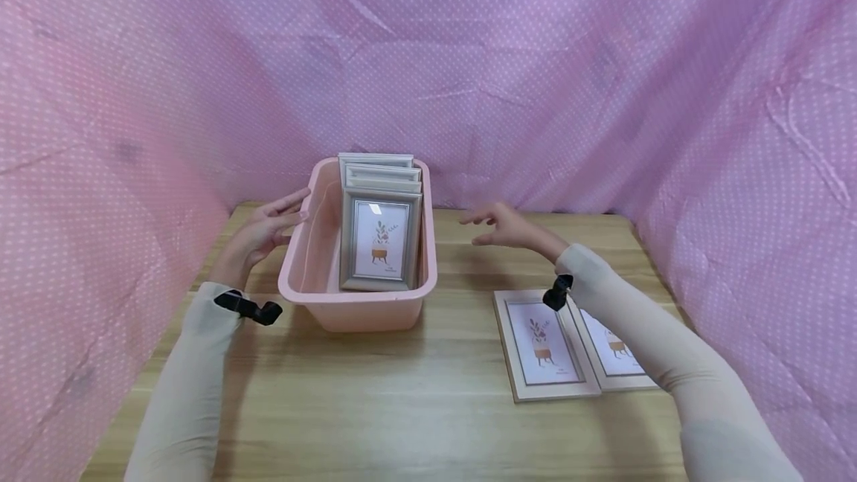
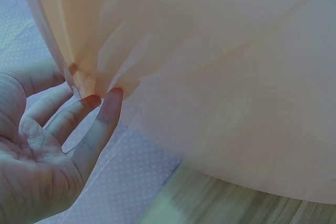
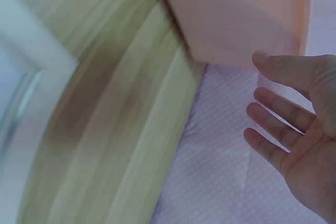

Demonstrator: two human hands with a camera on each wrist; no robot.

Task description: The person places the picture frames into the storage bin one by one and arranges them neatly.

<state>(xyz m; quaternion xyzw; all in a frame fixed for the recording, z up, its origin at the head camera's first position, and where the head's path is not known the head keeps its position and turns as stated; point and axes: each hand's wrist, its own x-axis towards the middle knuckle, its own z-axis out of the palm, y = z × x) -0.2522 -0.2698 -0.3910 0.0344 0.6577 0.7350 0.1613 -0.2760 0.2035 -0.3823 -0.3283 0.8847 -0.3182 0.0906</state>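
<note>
A pink plastic bin (image 1: 364, 311) stands at the left of the table, with several picture frames upright inside it. The front frame (image 1: 347, 244) is silver and holds a potted-plant print. At the bin's left side, my left hand (image 1: 264, 229) touches the rim and outer wall with extended fingertips; the left wrist view shows the fingers (image 2: 107, 114) against the pink wall. To the right of the bin hangs my right hand (image 1: 505, 227), holding nothing, its fingers apart and pointing toward the bin. Two white picture frames lie flat at the right, the nearer-left one (image 1: 542, 344) fully visible.
My right forearm passes over the other flat frame (image 1: 612, 348) and partly hides it. Pink dotted cloth (image 1: 469, 95) hangs behind and on both sides of the wooden table (image 1: 375, 407). A black strap sits around each wrist.
</note>
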